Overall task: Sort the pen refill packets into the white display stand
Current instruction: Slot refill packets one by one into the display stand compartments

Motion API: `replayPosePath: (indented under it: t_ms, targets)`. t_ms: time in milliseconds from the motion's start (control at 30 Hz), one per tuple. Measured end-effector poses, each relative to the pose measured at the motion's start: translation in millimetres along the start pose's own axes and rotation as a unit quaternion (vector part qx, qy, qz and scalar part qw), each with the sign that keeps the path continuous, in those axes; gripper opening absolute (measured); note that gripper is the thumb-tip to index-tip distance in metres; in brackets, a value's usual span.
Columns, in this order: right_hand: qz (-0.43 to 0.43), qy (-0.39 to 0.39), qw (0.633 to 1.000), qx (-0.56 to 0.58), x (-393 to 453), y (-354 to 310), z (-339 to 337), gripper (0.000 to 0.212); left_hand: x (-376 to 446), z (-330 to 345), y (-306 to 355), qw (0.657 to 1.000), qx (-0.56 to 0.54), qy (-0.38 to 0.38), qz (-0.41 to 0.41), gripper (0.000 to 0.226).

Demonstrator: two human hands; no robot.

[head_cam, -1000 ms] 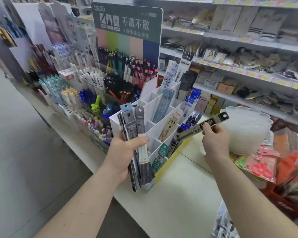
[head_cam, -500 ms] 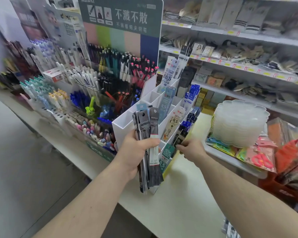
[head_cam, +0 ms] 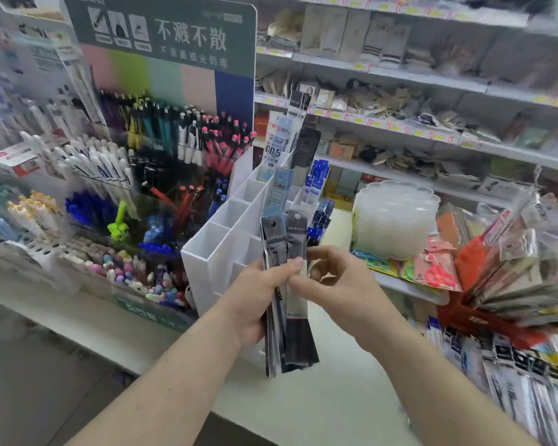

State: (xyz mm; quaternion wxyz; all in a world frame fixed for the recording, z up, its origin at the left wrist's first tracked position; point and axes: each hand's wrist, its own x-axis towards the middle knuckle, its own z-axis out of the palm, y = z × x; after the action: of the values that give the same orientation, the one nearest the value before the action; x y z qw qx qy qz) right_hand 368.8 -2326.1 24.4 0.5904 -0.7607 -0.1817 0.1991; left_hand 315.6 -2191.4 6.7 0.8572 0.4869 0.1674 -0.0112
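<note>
A green sign (head_cam: 174, 37) reads "不溅不散" above racks of pens (head_cam: 187, 140). Below it a white display stand (head_cam: 213, 249) holds packets marked "0.5" (head_cam: 274, 146). The left hand (head_cam: 258, 297) grips a bundle of refill packets (head_cam: 289, 284) (labelled "AIHAO") before the stand. The right hand (head_cam: 339, 284), half a second ago at the stand, now pinches the bundle's front packet.

Bright, even indoor light fills the shop, with only faint soft shadows on the pale tabletop (head_cam: 319, 407). The wide lens bends the shelves (head_cam: 400, 75) toward the edges. Motion blur smears the left pens (head_cam: 29, 204) and the right-hand packets (head_cam: 512, 284); the centre stays fairly sharp.
</note>
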Motion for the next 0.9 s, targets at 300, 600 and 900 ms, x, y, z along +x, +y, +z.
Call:
replayPosePath:
  t_ms: [300, 600, 900]
  targets:
    - [0.031, 0.112, 0.991, 0.060, -12, 18, 21, 0.008, 3, -19, -8, 0.984, 0.021, -0.128, -0.125, 0.048]
    - [0.062, 0.084, 0.978, 0.181, -25, 24, 1, 0.012, 12, -15, -19, 0.995, 0.031, -0.044, -0.083, 0.046]
    - [0.037, 0.042, 0.986, 0.158, -4, 37, -31, 0.004, 26, 21, -17, 0.998, 0.052, -0.002, -0.018, 0.027]
